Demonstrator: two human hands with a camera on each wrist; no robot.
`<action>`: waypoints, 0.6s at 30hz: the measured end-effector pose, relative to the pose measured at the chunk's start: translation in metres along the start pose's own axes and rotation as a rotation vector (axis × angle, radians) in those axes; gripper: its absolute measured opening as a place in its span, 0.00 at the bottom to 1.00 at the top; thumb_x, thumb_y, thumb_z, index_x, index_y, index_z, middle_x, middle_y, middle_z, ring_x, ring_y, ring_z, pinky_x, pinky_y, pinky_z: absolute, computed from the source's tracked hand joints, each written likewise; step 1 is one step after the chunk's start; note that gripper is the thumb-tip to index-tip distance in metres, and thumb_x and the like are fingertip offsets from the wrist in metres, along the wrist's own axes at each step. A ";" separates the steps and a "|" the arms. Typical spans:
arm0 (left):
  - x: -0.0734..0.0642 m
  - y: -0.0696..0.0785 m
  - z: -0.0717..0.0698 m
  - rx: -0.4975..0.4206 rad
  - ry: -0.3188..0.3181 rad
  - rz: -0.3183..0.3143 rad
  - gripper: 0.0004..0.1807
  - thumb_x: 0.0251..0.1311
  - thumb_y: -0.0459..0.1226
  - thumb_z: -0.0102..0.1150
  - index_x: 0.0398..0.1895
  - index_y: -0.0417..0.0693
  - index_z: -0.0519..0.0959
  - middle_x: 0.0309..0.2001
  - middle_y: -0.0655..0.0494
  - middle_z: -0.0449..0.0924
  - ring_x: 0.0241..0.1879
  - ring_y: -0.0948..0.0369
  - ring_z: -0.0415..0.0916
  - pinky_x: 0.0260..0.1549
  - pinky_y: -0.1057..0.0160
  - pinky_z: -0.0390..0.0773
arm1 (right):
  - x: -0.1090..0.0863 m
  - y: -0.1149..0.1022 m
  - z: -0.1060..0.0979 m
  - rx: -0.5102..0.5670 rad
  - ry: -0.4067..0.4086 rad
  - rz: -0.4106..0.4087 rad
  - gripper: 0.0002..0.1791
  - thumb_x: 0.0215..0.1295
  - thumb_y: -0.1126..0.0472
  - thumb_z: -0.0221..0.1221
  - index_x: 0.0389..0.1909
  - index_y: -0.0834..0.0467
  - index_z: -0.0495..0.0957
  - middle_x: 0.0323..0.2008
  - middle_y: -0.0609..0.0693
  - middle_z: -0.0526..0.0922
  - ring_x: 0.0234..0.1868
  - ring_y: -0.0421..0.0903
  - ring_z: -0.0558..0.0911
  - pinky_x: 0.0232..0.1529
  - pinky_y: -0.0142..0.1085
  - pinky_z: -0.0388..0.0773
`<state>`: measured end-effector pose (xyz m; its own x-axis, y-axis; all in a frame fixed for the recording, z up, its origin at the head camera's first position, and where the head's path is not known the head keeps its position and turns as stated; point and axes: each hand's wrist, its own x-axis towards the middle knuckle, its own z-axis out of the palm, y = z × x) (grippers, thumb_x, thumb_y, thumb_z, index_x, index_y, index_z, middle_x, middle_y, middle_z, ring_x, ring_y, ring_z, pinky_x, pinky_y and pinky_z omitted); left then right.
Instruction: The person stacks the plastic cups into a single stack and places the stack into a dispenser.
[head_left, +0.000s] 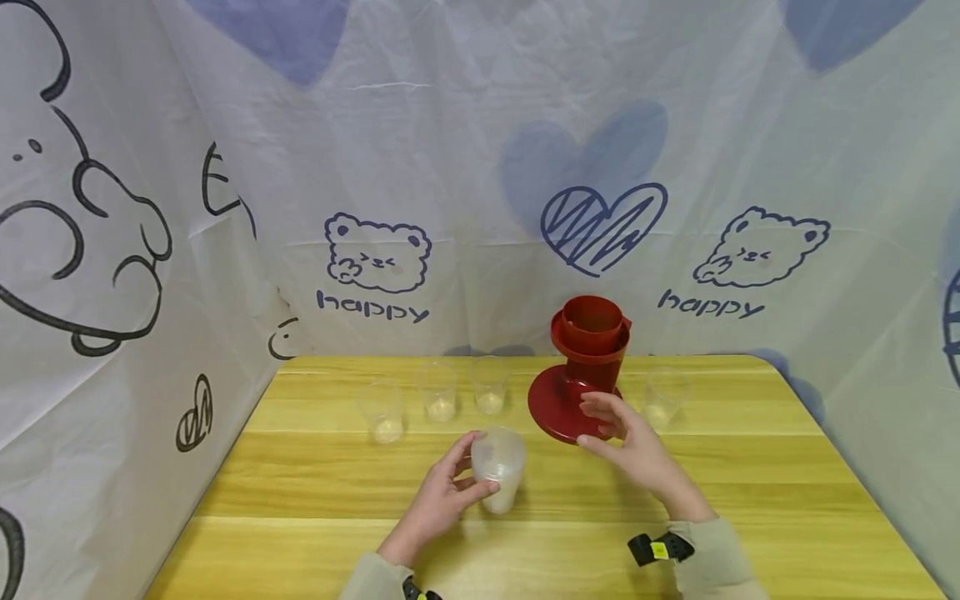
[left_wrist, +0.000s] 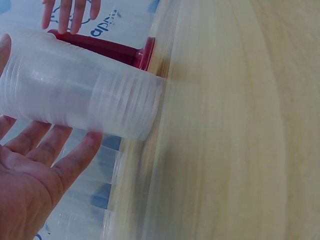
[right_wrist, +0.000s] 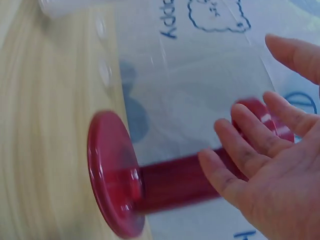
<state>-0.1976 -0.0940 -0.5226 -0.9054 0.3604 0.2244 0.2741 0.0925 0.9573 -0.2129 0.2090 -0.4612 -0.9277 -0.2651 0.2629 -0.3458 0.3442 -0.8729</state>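
Cup stack [head_left: 498, 469], clear nested plastic, is held over the front half of the table by the left hand. Rest listed big to small.

Backdrop [head_left: 465, 125]: white cloth, hung behind and down the sides. Blue-line art is printed on it: two bear faces, each captioned "happy" in lowercase, with a scribble-filled heart between them and solid pale-blue hearts around. Thick black outlines are seen on the left panel.

Table [head_left: 285, 492]: yellow wood-grain top, cloth along its back edge.

Red stand [head_left: 596, 371]: upright near the back edge, right of centre; round disc base, column, cup-shaped top with a collar.

Left hand [head_left: 438, 497]: thumb and fingers set on opposite sides of the cup stack, clamped on it. Stack is roughly upright, wide end up; whether its bottom touches the wood cannot be told.

Right hand [head_left: 633, 447]: fingers apart and loosely bent, nothing gripped, placed just in front of the red stand. Contact with it cannot be confirmed.

Single cups: four, clear, upright, spaced along the back. Three [head_left: 438, 392] are left of the red stand, one [head_left: 666, 396] is to its right.

Black wristband [head_left: 642, 550]: worn at the right cuff. Yellow patch [head_left: 660, 551] on it, marking too small to read.
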 end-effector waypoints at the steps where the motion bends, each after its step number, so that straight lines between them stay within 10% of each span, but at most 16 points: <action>1: 0.000 0.000 0.000 0.001 0.001 -0.006 0.35 0.59 0.34 0.68 0.69 0.43 0.64 0.58 0.39 0.72 0.56 0.44 0.74 0.51 0.58 0.79 | 0.000 0.001 -0.004 -0.007 0.028 -0.001 0.30 0.63 0.63 0.66 0.64 0.61 0.68 0.58 0.59 0.76 0.61 0.57 0.73 0.60 0.49 0.73; 10: 0.002 -0.001 0.000 -0.005 0.004 -0.020 0.35 0.59 0.33 0.68 0.68 0.45 0.65 0.58 0.39 0.72 0.56 0.44 0.74 0.50 0.59 0.80 | 0.005 0.021 -0.042 0.005 0.317 -0.003 0.29 0.62 0.69 0.65 0.63 0.67 0.67 0.54 0.66 0.76 0.54 0.43 0.76 0.58 0.24 0.69; 18: 0.001 0.001 0.001 -0.012 -0.002 -0.013 0.35 0.59 0.34 0.68 0.69 0.45 0.64 0.58 0.38 0.72 0.55 0.43 0.74 0.49 0.60 0.81 | 0.009 0.030 -0.067 -0.034 0.448 0.097 0.35 0.62 0.67 0.66 0.68 0.66 0.62 0.61 0.64 0.71 0.64 0.56 0.68 0.68 0.48 0.63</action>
<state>-0.1978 -0.0929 -0.5212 -0.9082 0.3615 0.2111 0.2580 0.0861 0.9623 -0.2407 0.2773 -0.4577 -0.9227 0.1832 0.3392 -0.2519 0.3794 -0.8903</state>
